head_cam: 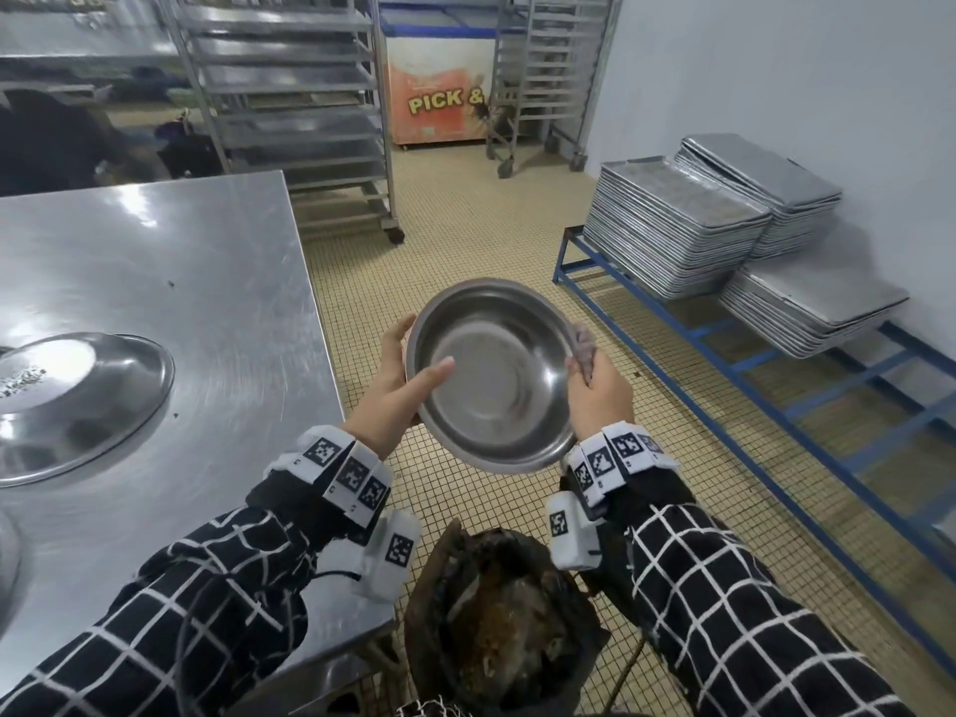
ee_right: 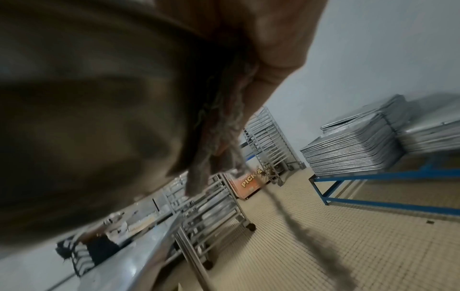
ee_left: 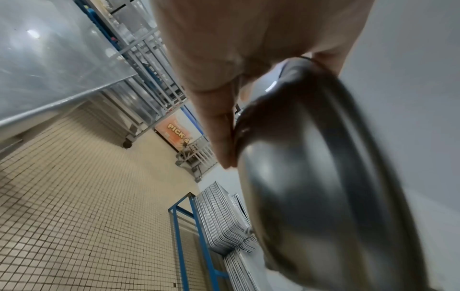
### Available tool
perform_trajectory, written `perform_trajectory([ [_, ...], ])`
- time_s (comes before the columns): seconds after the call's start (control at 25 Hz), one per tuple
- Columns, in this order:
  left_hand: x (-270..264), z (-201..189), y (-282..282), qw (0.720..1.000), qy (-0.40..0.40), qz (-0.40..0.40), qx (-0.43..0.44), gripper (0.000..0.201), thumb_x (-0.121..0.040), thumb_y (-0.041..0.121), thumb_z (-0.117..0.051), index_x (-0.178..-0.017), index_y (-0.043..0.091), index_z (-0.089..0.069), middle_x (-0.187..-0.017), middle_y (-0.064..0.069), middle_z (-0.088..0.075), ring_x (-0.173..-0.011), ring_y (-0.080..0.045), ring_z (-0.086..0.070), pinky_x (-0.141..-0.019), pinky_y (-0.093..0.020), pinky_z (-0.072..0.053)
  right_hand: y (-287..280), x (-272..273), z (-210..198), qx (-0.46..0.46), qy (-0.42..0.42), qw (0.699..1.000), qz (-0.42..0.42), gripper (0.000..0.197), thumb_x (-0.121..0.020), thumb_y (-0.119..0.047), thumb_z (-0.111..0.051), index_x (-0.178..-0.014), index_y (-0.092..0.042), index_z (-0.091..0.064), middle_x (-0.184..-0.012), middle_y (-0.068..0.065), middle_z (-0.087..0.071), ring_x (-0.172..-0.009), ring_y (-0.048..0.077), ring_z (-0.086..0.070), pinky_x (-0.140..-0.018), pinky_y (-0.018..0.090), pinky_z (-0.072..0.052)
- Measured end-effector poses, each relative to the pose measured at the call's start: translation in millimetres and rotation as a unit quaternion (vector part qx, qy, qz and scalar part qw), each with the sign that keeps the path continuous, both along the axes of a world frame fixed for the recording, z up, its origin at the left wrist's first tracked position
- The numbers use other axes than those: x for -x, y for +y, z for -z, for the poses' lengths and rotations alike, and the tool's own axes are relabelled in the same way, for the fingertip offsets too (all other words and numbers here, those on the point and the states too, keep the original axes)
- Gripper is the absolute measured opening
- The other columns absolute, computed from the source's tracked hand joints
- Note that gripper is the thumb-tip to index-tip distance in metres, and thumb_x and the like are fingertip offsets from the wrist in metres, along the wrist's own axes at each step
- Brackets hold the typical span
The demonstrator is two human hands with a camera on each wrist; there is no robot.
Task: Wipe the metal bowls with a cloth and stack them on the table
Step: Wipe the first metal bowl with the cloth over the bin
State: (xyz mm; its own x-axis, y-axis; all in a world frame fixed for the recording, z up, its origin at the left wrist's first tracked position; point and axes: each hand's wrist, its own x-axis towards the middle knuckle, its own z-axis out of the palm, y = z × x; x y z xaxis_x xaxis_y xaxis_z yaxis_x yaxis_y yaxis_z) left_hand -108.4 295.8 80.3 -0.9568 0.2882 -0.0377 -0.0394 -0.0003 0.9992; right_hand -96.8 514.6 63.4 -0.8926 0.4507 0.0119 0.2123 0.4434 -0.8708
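A person is holding 1 metal bowl point(head_cam: 496, 375) in the air above the tiled floor point(head_cam: 465, 240), off the right edge of the steel table point(head_cam: 170, 282), with its open side tilted up toward the head camera. The left hand point(head_cam: 401, 375) is gripping the bowl's rim at about 9 o'clock, the thumb lying inside the bowl and the fingers wrapping behind the outer wall. The right hand point(head_cam: 600, 393) is closing round a grey cloth point(head_cam: 583, 349) and pressing it over the rim at about 3 o'clock; in the blurred right wrist view the cloth point(ee_right: 224, 126) seems to be bunching between the fingers and the bowl's outside, with frayed strands hanging down. At 9 o'clock from the held bowl, an upturned bowl point(head_cam: 77, 401) is resting dome-up on the table. At 6 o'clock, a dark bag point(head_cam: 496, 628) is sitting on the floor between the checked sleeves. At 2 o'clock, stacks of metal trays point(head_cam: 672, 235) are lying on a blue rack point(head_cam: 724, 375) by the wall.
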Motion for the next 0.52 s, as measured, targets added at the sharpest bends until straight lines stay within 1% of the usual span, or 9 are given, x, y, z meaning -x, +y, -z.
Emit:
perform_trajectory([
  [0.08, -10, 3, 8, 0.999, 0.029, -0.01, 0.007, 0.072, -0.083, 0.024, -0.064, -0.141, 0.027, -0.022, -0.11, -0.004, -0.058, -0.086, -0.018, -0.069, -0.074, -0.028, -0.057, -10, -3, -5, 0.037, 0.022, 0.998, 0.043, 0.014, -0.099, -0.025, -0.045, -0.101, -0.013, -0.052, -0.076, -0.01, -0.053, -0.065, 0.0, -0.051, -0.048, 0.008, -0.033],
  [0.16, -19, 3, 14, 0.999, 0.026, -0.023, 0.037, 0.063, -0.084, 0.027, -0.064, -0.138, 0.017, -0.033, -0.104, 0.001, -0.061, -0.088, -0.009, -0.066, -0.076, -0.019, -0.054, -18, -9, -10, 0.074, 0.037, 0.996, 0.047, 0.018, -0.1, -0.03, -0.042, -0.1, -0.015, -0.051, -0.078, -0.01, -0.054, -0.066, -0.003, -0.05, -0.047, 0.009, -0.033],
  [0.2, -20, 2, 15, 0.999, 0.013, -0.034, 0.037, 0.059, -0.085, 0.033, -0.063, -0.135, 0.013, -0.04, -0.101, 0.001, -0.064, -0.092, -0.01, -0.066, -0.079, -0.02, -0.053, -22, -14, -12, 0.087, 0.047, 0.994, 0.042, 0.02, -0.1, -0.033, -0.04, -0.1, -0.016, -0.05, -0.079, -0.009, -0.055, -0.068, -0.001, -0.052, -0.05, 0.011, -0.034],
  [0.24, -16, 4, 13, 0.998, -0.004, -0.05, 0.025, 0.052, -0.088, 0.036, -0.059, -0.131, 0.01, -0.045, -0.101, -0.002, -0.065, -0.098, -0.016, -0.066, -0.084, -0.025, -0.052, -24, -17, -12, 0.094, 0.053, 0.994, 0.034, 0.022, -0.1, -0.036, -0.038, -0.099, -0.018, -0.051, -0.08, -0.008, -0.057, -0.069, 0.001, -0.054, -0.053, 0.014, -0.036],
  [0.32, -9, 5, 7, 0.996, -0.023, -0.085, -0.002, 0.042, -0.096, 0.037, -0.046, -0.13, 0.012, -0.048, -0.106, -0.005, -0.065, -0.102, -0.021, -0.063, -0.091, -0.034, -0.051, -24, -26, -10, 0.082, 0.046, 0.995, 0.02, 0.024, -0.1, -0.039, -0.036, -0.096, -0.022, -0.053, -0.079, -0.009, -0.06, -0.071, 0.003, -0.057, -0.059, 0.016, -0.041],
  [0.36, -6, 5, 4, 0.995, -0.019, -0.097, -0.008, 0.048, -0.096, 0.043, -0.042, -0.134, 0.014, -0.045, -0.113, -0.005, -0.063, -0.105, -0.019, -0.061, -0.094, -0.035, -0.049, -23, -29, -7, 0.068, 0.044, 0.997, 0.021, 0.024, -0.1, -0.039, -0.037, -0.093, -0.023, -0.055, -0.079, -0.011, -0.06, -0.073, 0.003, -0.058, -0.062, 0.017, -0.043],
  [0.44, -1, 9, -1, 0.995, -0.005, -0.098, 0.014, 0.071, -0.088, 0.065, -0.037, -0.143, 0.02, -0.037, -0.126, -0.005, -0.057, -0.114, -0.018, -0.056, -0.103, -0.04, -0.042, -23, -34, -3, 0.032, 0.054, 0.997, 0.033, 0.023, -0.098, -0.037, -0.042, -0.085, -0.022, -0.055, -0.079, -0.011, -0.059, -0.074, 0.003, -0.057, -0.065, 0.016, -0.043],
  [0.48, 0, 11, -3, 0.995, -0.001, -0.096, 0.036, 0.078, -0.085, 0.073, -0.032, -0.143, 0.021, -0.037, -0.127, -0.003, -0.057, -0.113, -0.016, -0.056, -0.103, -0.038, -0.042, -25, -35, -2, 0.002, 0.06, 0.998, 0.028, 0.024, -0.097, -0.036, -0.044, -0.084, -0.02, -0.055, -0.081, -0.009, -0.058, -0.074, 0.004, -0.056, -0.064, 0.015, -0.041],
  [0.52, -2, 11, -4, 0.994, 0.004, -0.096, 0.051, 0.08, -0.084, 0.075, -0.028, -0.143, 0.022, -0.038, -0.125, 0.0, -0.057, -0.108, -0.01, -0.057, -0.097, -0.03, -0.045, -31, -37, -3, -0.028, 0.061, 0.998, 0.01, 0.025, -0.096, -0.036, -0.046, -0.085, -0.017, -0.056, -0.086, -0.006, -0.058, -0.076, 0.006, -0.056, -0.064, 0.013, -0.04],
])
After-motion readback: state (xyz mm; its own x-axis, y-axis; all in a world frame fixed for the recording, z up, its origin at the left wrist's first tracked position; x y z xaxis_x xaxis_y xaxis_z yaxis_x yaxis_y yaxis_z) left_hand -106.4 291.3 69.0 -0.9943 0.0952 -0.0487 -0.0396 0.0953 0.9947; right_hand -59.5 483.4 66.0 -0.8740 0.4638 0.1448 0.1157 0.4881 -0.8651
